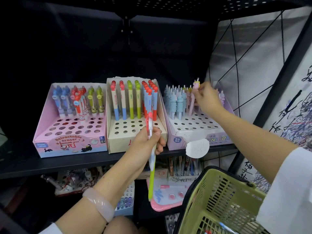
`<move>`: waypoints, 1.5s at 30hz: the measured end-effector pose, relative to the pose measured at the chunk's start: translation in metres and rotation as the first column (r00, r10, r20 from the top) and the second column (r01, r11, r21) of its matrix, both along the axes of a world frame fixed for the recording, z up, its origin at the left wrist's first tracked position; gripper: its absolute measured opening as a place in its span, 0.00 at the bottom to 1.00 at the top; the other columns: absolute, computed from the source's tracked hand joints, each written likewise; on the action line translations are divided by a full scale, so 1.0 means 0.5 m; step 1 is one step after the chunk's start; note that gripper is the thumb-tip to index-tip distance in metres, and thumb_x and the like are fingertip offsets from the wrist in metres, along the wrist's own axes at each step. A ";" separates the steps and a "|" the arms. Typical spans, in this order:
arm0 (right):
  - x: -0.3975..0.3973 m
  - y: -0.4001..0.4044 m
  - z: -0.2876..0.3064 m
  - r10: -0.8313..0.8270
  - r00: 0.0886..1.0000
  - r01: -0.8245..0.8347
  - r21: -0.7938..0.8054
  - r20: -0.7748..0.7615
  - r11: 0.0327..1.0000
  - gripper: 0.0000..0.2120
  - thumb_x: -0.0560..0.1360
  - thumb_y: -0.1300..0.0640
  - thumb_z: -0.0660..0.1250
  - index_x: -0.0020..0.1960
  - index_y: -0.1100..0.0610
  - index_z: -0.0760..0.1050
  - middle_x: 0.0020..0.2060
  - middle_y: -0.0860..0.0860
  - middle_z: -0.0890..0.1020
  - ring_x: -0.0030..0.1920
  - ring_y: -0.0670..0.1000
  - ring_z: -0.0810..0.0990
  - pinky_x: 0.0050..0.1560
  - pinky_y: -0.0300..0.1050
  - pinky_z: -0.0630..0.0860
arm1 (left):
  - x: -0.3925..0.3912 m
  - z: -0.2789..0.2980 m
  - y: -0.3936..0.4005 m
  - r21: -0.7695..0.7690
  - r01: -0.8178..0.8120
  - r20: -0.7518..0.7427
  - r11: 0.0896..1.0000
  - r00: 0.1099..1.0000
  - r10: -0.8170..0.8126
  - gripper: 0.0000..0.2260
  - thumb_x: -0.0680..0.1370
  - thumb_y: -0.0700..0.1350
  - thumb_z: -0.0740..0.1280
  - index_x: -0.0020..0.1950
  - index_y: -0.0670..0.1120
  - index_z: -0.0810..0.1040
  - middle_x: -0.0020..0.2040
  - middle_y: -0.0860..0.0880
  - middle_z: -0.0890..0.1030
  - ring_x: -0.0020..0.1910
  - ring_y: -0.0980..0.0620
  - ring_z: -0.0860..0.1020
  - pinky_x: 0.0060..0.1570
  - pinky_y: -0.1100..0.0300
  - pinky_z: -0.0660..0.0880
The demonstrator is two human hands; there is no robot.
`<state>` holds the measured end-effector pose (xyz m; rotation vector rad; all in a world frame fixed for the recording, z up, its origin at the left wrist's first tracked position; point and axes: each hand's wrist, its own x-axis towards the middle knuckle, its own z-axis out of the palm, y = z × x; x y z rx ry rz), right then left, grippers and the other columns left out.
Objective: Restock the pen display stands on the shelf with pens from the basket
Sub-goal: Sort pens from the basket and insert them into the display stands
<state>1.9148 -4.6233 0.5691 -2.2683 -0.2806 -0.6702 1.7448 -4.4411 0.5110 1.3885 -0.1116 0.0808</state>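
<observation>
The shelf (84,163) carries three pen stands; the unicorn stand (199,129) is the landmark. Below-right of it hangs the basket (219,200). Above it, the right hand (208,98) pinches a unicorn pen (194,92), probably seating it. Left of it, the left hand (148,142) holds spare pens (151,159) ready.

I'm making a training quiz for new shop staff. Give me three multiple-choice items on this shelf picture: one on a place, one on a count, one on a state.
1. Where does the right hand reach?
A. left stand
B. middle stand
C. right-hand unicorn stand

2. How many display stands sit on the shelf?
A. two
B. three
C. five

3. What is the left hand doing?
A. gripping pens
B. resting open
C. holding the green basket

Answers: 1 C, its fingers pinch a unicorn-topped pen there; 2 B, pink, cream and lilac boxes stand side by side; 3 A, fingers curl round the barrels.
</observation>
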 end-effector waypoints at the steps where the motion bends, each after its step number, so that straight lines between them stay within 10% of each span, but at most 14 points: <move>1: 0.003 0.001 0.004 -0.004 1.000 0.004 -0.016 -0.014 1.000 0.13 0.80 0.55 0.60 0.56 0.65 0.67 0.31 0.50 0.73 0.32 0.46 0.72 0.30 0.33 0.67 | -0.002 0.000 0.003 0.002 0.000 0.005 1.000 1.000 0.000 0.07 0.82 0.37 0.55 0.46 0.44 0.69 0.29 0.51 0.76 0.26 0.56 0.71 0.28 0.66 0.69; 4: 0.009 0.002 0.008 0.045 0.977 -0.058 -0.058 -0.210 0.997 0.12 0.80 0.55 0.60 0.53 0.65 0.68 0.40 0.60 0.80 0.42 0.59 0.81 0.45 0.48 0.78 | -0.007 0.002 0.010 0.002 -0.008 0.024 1.000 1.000 0.007 0.06 0.81 0.37 0.55 0.47 0.43 0.69 0.30 0.50 0.76 0.27 0.55 0.72 0.29 0.66 0.70; 9: -0.012 0.007 -0.016 -0.079 0.961 -0.012 -0.323 -0.266 0.946 0.08 0.79 0.56 0.61 0.50 0.62 0.69 0.36 0.57 0.75 0.41 0.56 0.75 0.37 0.44 0.66 | -0.020 0.002 0.029 -0.001 -0.015 0.039 1.000 0.999 0.015 0.07 0.81 0.37 0.55 0.46 0.44 0.70 0.29 0.51 0.76 0.27 0.56 0.72 0.29 0.66 0.70; 15: -0.110 0.068 0.043 -0.022 0.992 0.030 -0.060 0.124 0.998 0.04 0.76 0.57 0.64 0.48 0.57 0.73 0.37 0.49 0.79 0.38 0.49 0.75 0.39 0.37 0.72 | -0.023 0.009 0.053 -0.021 -0.051 0.030 0.998 0.998 0.052 0.06 0.81 0.38 0.56 0.47 0.45 0.70 0.29 0.52 0.76 0.27 0.56 0.72 0.29 0.66 0.70; 21: -0.259 0.226 0.039 0.377 0.917 -0.397 -0.215 -0.127 0.892 0.15 0.72 0.42 0.67 0.38 0.54 0.72 0.30 0.48 0.78 0.31 0.44 0.75 0.32 0.35 0.71 | -0.033 0.025 0.055 0.080 -0.164 0.088 0.983 0.984 0.157 0.06 0.81 0.40 0.56 0.48 0.48 0.71 0.31 0.50 0.75 0.27 0.59 0.72 0.30 0.66 0.71; 28: -0.300 0.346 0.049 0.461 0.879 -0.477 -0.247 -0.123 0.844 0.16 0.75 0.49 0.67 0.36 0.60 0.73 0.30 0.56 0.77 0.30 0.49 0.73 0.32 0.41 0.70 | -0.065 0.023 0.122 0.195 -0.426 0.146 0.883 0.903 0.404 0.05 0.81 0.47 0.58 0.55 0.55 0.67 0.35 0.53 0.76 0.29 0.63 0.73 0.35 0.64 0.71; 36: -0.264 0.427 0.119 0.591 0.806 -0.559 0.272 -0.044 0.783 0.11 0.79 0.57 0.61 0.47 0.64 0.77 0.38 0.55 0.82 0.42 0.53 0.83 0.50 0.50 0.80 | -0.109 -0.010 0.257 0.045 -0.542 -0.004 0.839 0.840 0.542 0.10 0.75 0.34 0.57 0.46 0.49 0.70 0.36 0.49 0.75 0.31 0.56 0.70 0.34 0.62 0.67; 45: -0.214 0.545 0.091 0.556 0.829 -0.559 0.070 0.051 0.826 0.02 0.78 0.57 0.63 0.47 0.55 0.72 0.37 0.56 0.83 0.41 0.53 0.83 0.46 0.43 0.79 | -0.132 -0.002 0.343 0.000 -0.624 0.130 0.781 0.775 0.619 0.12 0.81 0.35 0.52 0.49 0.51 0.68 0.39 0.48 0.77 0.27 0.59 0.75 0.29 0.67 0.73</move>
